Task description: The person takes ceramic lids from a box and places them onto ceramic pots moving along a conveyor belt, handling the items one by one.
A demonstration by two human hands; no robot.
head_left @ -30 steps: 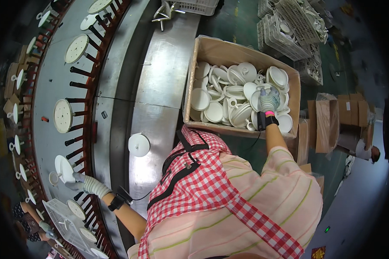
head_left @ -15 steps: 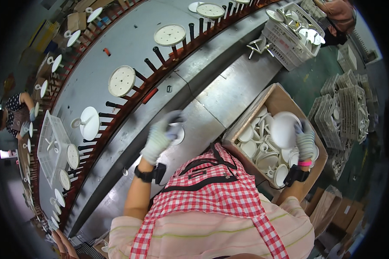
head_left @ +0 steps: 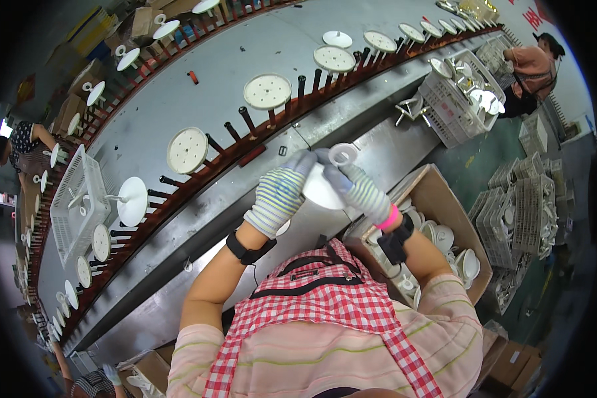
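Note:
In front of my chest, both gloved hands are brought together around a white round disc point(head_left: 322, 190) with a stem and a ring end point(head_left: 343, 154) pointing up and away. My left hand point(head_left: 280, 198) grips its left side, fingers curled at the far edge. My right hand point(head_left: 365, 192) closes over it from the right, its fingers around the stem side. The fingers hide part of the stem. Beneath my left wrist, another white disc point(head_left: 283, 229) lies on the metal counter point(head_left: 315, 233), mostly covered.
At my right stands a cardboard box point(head_left: 469, 212) of similar white pieces. Ahead curves a rail with black-tipped pegs point(head_left: 245, 119), several bearing white discs point(head_left: 267, 91). Plastic crates stand left point(head_left: 79, 205) and far right point(head_left: 444, 109). Other people point(head_left: 534, 66) work nearby.
My right hand has come from the box with a white disc to the front of my chest. My left hand has moved right and up to meet it. The view has shifted slightly.

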